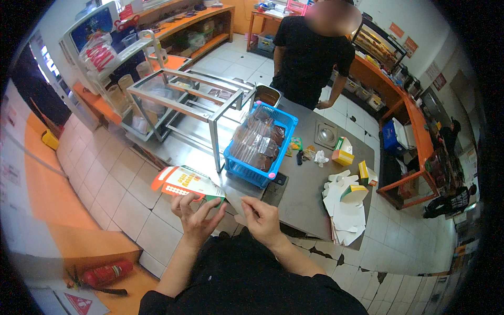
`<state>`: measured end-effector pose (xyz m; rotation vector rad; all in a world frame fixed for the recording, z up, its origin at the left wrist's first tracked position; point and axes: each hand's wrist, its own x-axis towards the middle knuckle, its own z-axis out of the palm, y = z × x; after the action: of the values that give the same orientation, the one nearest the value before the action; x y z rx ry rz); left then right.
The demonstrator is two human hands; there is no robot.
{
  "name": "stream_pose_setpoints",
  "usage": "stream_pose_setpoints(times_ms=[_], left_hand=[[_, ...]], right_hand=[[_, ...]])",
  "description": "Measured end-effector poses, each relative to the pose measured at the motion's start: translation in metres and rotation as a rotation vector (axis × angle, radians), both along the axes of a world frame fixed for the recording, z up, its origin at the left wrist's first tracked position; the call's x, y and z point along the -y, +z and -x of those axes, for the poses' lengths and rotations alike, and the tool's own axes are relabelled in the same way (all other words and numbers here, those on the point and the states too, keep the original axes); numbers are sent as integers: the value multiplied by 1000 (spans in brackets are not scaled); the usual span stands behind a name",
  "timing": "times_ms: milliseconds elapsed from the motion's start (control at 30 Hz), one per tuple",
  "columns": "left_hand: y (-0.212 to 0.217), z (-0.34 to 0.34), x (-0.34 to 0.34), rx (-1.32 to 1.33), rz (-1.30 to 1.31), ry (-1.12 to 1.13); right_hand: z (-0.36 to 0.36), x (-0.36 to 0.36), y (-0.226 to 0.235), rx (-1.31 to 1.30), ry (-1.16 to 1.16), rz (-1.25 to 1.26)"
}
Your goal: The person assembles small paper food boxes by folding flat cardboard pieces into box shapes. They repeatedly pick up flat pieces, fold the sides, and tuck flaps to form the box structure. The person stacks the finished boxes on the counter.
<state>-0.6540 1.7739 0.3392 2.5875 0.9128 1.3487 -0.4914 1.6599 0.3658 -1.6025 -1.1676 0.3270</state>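
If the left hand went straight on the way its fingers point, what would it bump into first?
The left hand would most likely meet the orange, white and green carton, right at its fingertips; depth is unclear, so they may already touch.

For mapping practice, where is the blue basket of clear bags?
In the head view, the basket stands near centre, right of the metal frame, beyond the right hand.
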Motion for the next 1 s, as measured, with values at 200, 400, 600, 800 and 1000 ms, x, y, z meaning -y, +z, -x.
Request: stream_pose_setpoints(times_ms=[200, 400, 600, 800, 1000], left_hand=[[2, -5, 8, 156, 55, 168], [-2, -19, 2, 727, 867, -73], [-18, -14, -1, 860, 1305, -414], [-36, 3, 19, 386, 873, -307], [-38, -1, 20, 383, 868, -321]], right_hand=[[22, -6, -11, -45, -45, -93], [31, -6, -19, -104, -55, -61], [27, -6, -19, -375, -89, -95], [19, -9, -4, -185, 12, -123], [20, -20, 3, 78, 50, -216]])
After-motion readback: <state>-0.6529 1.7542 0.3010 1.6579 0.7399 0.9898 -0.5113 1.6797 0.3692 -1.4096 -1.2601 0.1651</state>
